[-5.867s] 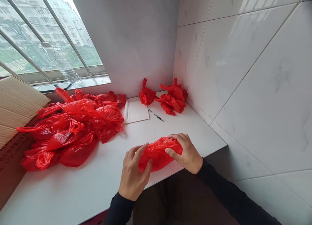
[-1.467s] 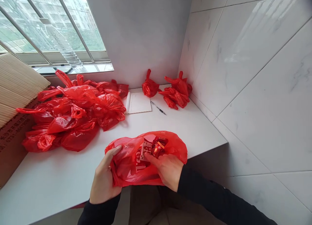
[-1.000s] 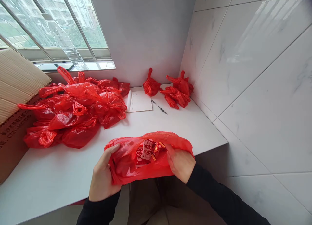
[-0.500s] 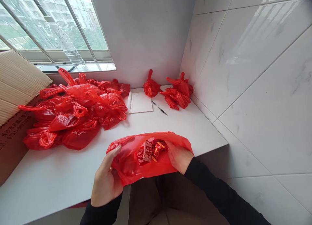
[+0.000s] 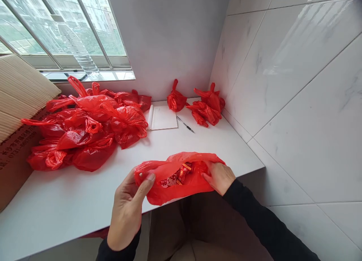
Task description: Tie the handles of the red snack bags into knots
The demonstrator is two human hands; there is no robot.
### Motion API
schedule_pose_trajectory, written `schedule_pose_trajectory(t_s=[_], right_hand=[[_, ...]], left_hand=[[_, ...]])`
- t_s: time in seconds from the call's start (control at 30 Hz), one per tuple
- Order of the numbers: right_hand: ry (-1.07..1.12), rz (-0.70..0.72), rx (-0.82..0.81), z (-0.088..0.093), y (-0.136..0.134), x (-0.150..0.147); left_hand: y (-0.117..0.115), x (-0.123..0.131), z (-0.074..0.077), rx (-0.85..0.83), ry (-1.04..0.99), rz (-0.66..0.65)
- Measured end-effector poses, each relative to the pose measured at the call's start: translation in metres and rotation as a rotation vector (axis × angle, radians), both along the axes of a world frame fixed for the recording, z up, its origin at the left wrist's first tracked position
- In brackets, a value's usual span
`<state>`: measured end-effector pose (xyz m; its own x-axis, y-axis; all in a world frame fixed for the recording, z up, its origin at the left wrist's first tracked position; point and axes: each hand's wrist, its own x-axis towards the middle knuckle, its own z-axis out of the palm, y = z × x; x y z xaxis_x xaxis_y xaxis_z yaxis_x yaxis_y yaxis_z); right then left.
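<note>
A red plastic bag [image 5: 175, 195] lies with its mouth open at the table's front edge, between my two hands. Inside it show red wrapped candies [image 5: 183, 173] and a pink-and-red printed packet [image 5: 169, 181], partly covered by the bag's film. My left hand [image 5: 131, 200] pinches the bag's left rim between thumb and fingers. At the other end, my right hand [image 5: 220, 177] is closed on the bag's right side, its fingertips reaching inside the mouth and partly hidden by the plastic.
Several filled red bags [image 5: 90, 129] are heaped at the left beside a cardboard box [image 5: 25, 99]. A notepad [image 5: 164, 117], a pen [image 5: 185, 124] and more tied red bags [image 5: 207, 106] sit at the back. A water bottle [image 5: 77, 48] stands on the sill; a tiled wall [image 5: 296, 114] bounds the right.
My left hand has moved right and its thumb now folds over the bag's rim. My right hand has shifted slightly right and out of the mouth. The bag's opening is narrower, covering more of the packet.
</note>
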<state>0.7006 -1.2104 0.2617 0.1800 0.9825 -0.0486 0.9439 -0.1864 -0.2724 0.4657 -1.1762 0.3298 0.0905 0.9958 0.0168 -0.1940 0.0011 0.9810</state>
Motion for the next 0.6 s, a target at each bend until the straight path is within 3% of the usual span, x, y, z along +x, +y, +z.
schedule_pose_trajectory(t_s=[0.1, 0.2, 0.3, 0.4, 0.5, 0.6], right_hand=[[0.041, -0.011, -0.001, -0.003, 0.003, 0.003], [0.092, 0.006, 0.114, 0.004, 0.000, 0.001], [0.163, 0.185, 0.216, 0.003, 0.002, -0.005], [0.161, 0.302, 0.194, -0.006, 0.012, -0.014], [0.188, 0.299, 0.194, -0.010, 0.022, -0.020], [0.276, 0.263, 0.218, 0.001, 0.026, -0.020]], left_hand=[[-0.002, 0.002, 0.001, -0.001, 0.051, 0.015], [-0.005, 0.002, 0.003, 0.029, 0.095, 0.036], [-0.005, 0.004, 0.003, 0.048, 0.118, 0.023], [-0.004, 0.006, 0.003, 0.042, 0.134, -0.002], [-0.003, 0.007, 0.004, 0.043, 0.143, -0.016], [-0.002, 0.005, 0.006, 0.051, 0.134, 0.009]])
